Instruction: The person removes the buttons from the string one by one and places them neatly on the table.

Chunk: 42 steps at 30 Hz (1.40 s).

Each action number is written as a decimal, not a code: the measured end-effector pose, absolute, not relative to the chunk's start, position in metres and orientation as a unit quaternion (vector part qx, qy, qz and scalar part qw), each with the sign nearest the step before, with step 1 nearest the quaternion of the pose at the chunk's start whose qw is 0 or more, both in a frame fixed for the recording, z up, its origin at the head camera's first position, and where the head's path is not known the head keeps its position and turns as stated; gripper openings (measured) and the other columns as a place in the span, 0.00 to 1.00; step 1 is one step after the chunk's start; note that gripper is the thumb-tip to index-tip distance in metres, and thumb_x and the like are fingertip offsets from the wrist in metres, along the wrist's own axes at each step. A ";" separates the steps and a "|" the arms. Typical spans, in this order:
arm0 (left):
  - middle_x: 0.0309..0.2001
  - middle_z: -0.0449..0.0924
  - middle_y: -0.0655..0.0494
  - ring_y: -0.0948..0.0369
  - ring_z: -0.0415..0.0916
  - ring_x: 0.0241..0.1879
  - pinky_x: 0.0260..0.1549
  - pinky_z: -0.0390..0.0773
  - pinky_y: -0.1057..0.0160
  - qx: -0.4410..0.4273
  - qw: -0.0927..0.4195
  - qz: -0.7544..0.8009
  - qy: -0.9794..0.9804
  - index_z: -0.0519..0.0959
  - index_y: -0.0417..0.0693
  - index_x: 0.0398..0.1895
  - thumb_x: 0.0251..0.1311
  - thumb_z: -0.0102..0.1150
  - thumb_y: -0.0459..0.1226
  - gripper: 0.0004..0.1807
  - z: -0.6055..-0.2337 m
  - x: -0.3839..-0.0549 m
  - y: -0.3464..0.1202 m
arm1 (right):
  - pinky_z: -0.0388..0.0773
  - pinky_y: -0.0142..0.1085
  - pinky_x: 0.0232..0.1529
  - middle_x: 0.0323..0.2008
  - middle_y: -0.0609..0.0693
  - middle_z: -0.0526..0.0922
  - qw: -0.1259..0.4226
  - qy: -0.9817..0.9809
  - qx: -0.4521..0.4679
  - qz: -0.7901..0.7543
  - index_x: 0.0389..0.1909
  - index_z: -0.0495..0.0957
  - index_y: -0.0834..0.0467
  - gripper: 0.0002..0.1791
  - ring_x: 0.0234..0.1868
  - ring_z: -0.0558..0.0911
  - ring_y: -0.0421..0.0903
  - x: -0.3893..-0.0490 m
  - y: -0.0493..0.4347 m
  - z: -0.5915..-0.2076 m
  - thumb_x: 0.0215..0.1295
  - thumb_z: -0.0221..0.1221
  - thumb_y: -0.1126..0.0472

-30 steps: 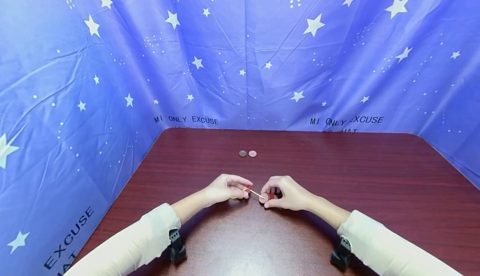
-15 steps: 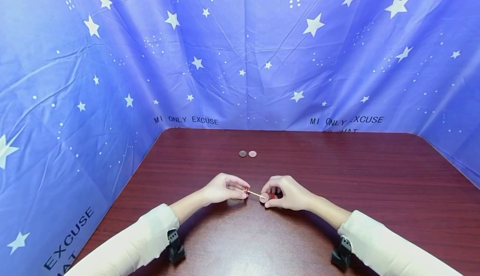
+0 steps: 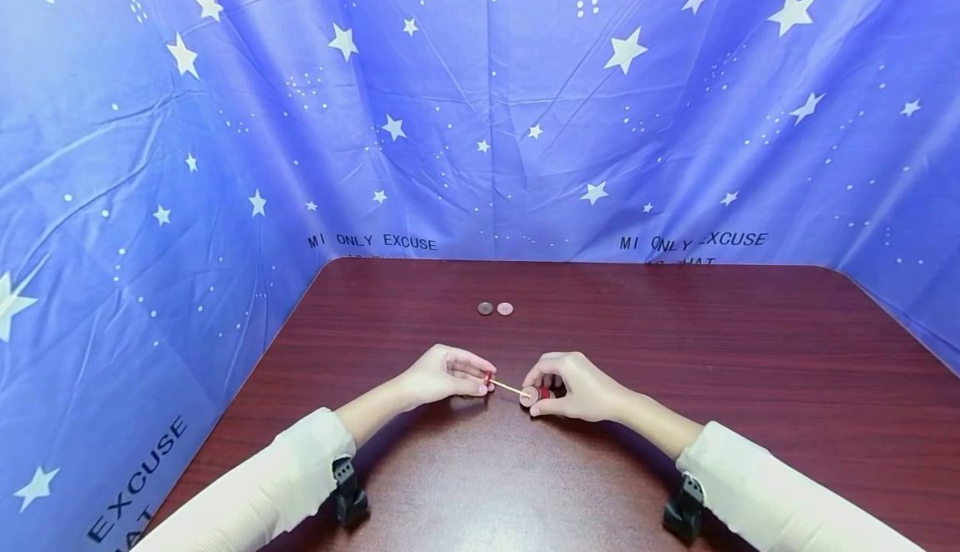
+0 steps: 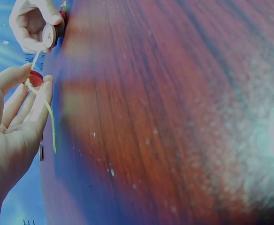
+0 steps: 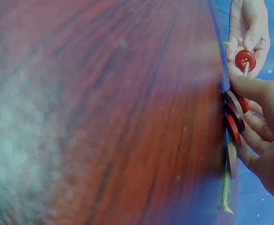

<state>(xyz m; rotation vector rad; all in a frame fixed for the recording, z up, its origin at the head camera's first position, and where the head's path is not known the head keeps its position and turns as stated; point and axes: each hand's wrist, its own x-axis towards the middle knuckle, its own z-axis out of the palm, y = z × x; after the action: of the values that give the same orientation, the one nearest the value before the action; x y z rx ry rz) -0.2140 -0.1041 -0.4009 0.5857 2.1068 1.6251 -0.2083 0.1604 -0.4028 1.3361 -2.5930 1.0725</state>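
At mid-frame in the head view, pinching a glossy red round button [image 5: 245, 61] in the fingers of the left hand [image 3: 448, 375] and, just to its right, gripping a row of brown, maroon and red round buttons [image 5: 235, 117] in those of the right hand [image 3: 577, 385]. Could lose the red button off the loose end of a thin pale-yellow cord [image 4: 52, 124] if pinched too lightly; could spill the row's far end if unknotted, impossible to tell. Looks shiny, rimmed, pierced with small central holes, strung on the cord. Higher up, on the dark red wood-grain table [image 3: 750, 352], a grey-brown round button [image 3: 485, 308] and a pink round button [image 3: 505, 308].
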 end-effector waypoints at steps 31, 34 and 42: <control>0.45 0.83 0.34 0.71 0.83 0.37 0.40 0.82 0.71 0.185 0.214 0.604 0.745 0.77 0.28 0.52 0.54 0.65 0.28 0.21 -0.399 -0.215 -0.113 | 0.75 0.30 0.28 0.26 0.44 0.80 0.016 -0.838 0.423 0.344 0.33 0.83 0.51 0.12 0.28 0.76 0.40 -0.207 0.162 -0.403 0.47 0.73 0.59; 0.45 0.83 0.35 0.71 0.83 0.37 0.41 0.82 0.71 0.186 0.215 0.599 0.749 0.77 0.28 0.52 0.54 0.65 0.29 0.22 -0.398 -0.215 -0.114 | 0.75 0.30 0.28 0.25 0.44 0.80 0.017 -0.837 0.424 0.346 0.33 0.83 0.51 0.12 0.27 0.76 0.40 -0.206 0.162 -0.403 0.47 0.73 0.59; 0.44 0.87 0.46 0.71 0.82 0.38 0.43 0.80 0.72 0.169 0.180 0.571 0.783 0.81 0.36 0.50 0.52 0.68 0.33 0.20 -0.392 -0.216 -0.118 | 0.75 0.29 0.27 0.25 0.45 0.79 0.019 -0.834 0.428 0.349 0.33 0.83 0.51 0.12 0.27 0.76 0.40 -0.207 0.162 -0.403 0.47 0.73 0.58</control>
<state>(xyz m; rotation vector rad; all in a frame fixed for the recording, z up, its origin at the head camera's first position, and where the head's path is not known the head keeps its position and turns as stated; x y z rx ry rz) -0.2160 -0.1177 -0.3923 0.4786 2.2108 1.6140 -0.2072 0.1615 -0.4029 1.3282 -2.5877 1.0831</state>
